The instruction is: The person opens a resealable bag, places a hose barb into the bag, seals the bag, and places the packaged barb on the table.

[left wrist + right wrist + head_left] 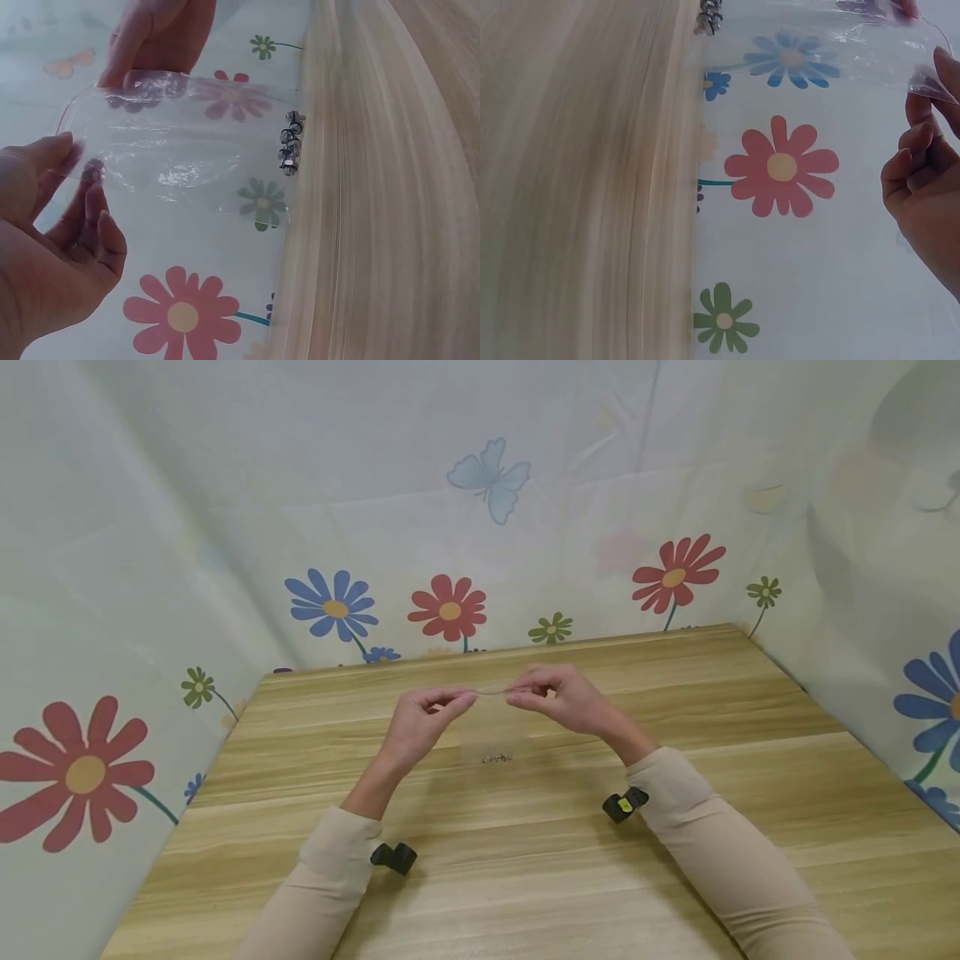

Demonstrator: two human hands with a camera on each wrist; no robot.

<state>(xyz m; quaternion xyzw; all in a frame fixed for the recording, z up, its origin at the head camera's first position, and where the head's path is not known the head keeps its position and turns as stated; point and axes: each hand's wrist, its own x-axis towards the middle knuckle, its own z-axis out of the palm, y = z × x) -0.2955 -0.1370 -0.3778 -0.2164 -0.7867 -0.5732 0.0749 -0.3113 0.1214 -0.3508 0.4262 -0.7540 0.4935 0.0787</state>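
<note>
Between the two hands hangs a clear zip bag (180,142) with a red line along its top edge. Small metal screws (289,144), several of them with dark rings, lie at the bag's bottom; the head view shows these screws (497,759) just above the table. The left hand (426,725) pinches one upper corner of the bag between thumb and fingers. At the opposite upper corner the right hand (564,700) pinches the bag the same way. In the right wrist view the bag (817,45) is partly cut off at the top.
A wood-grain table (480,877) spreads below both hands. White cloth walls (360,510) printed with flowers and a butterfly enclose it at the back and sides. Small black cameras (395,858) sit at the wrists over beige sleeves (322,877).
</note>
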